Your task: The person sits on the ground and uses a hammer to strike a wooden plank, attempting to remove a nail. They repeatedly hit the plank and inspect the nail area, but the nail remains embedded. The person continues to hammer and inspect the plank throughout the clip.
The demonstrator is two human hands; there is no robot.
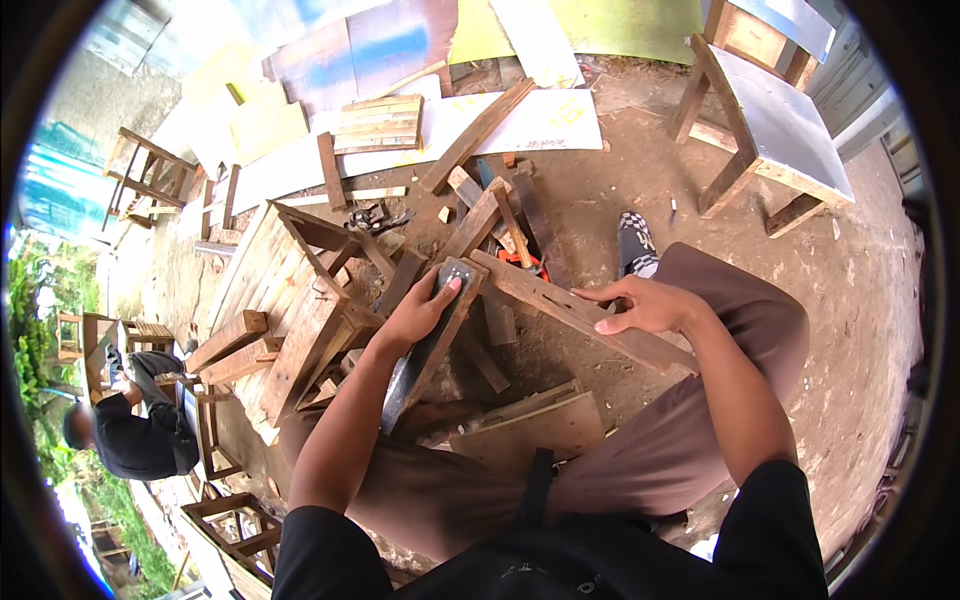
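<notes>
My left hand [420, 312] presses a grey sheet of sandpaper [452, 272] flat against a wooden slat [425, 355] of a brown frame piece. Fingers lie on top of the sheet. My right hand [645, 305] grips a second wooden bar [560, 305] that runs diagonally from the slat's top toward my right knee. The two bars meet in a corner near the sandpaper. Both forearms come up from the lower edge over my brown trousers.
A slatted wooden pallet-like piece [275, 300] lies at left. Loose boards and offcuts [480, 130] cover the dirt ground ahead. A wooden stool with a metal top [780, 125] stands at upper right. Another person in black [130, 435] crouches at far left.
</notes>
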